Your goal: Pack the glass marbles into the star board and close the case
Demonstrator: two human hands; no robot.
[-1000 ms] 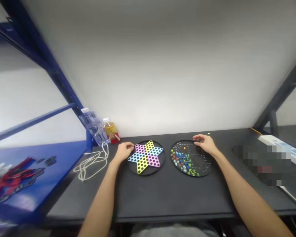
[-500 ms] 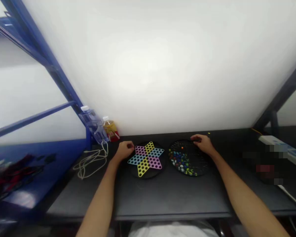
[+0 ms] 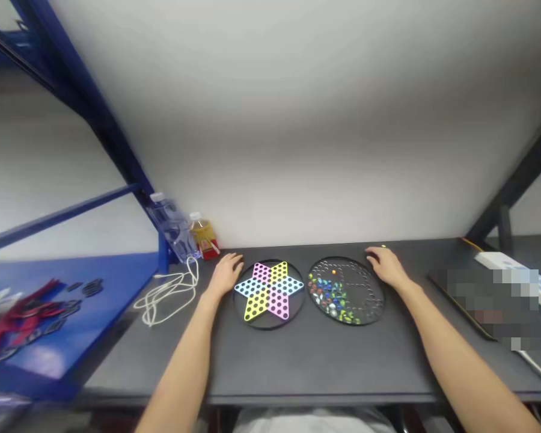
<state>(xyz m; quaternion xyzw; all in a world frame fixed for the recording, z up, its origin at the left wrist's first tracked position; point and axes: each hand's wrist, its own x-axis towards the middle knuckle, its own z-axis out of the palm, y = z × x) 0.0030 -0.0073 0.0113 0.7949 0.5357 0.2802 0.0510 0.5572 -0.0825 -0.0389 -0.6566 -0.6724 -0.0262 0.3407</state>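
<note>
A round Chinese checkers board (image 3: 269, 293), with a star in pink, yellow and light blue, lies flat on the dark desk. Just off its upper left rim, my left hand (image 3: 226, 274) rests on the desk, open, its fingers loosely bent and holding nothing. To the board's right lies a round black tray (image 3: 365, 305). Coloured marbles (image 3: 334, 296) fill its left and lower part, and a small orange piece (image 3: 333, 272) sits near its top. Beside the tray's upper right rim is my right hand (image 3: 385, 265), open, thumb and fingers apart.
A white cable (image 3: 171, 293) lies coiled at left, near clear bottles (image 3: 174, 228) and a yellow-red bottle (image 3: 204, 237) by the wall. On the right are a power strip (image 3: 518, 273) and a dark, partly pixelated object (image 3: 469, 300). A blue surface (image 3: 121, 276) adjoins the desk at left.
The star board has turned a little, and my left hand has drawn slightly away from it. My right hand has shifted right, off the tray's rim. The marbles look unchanged.
</note>
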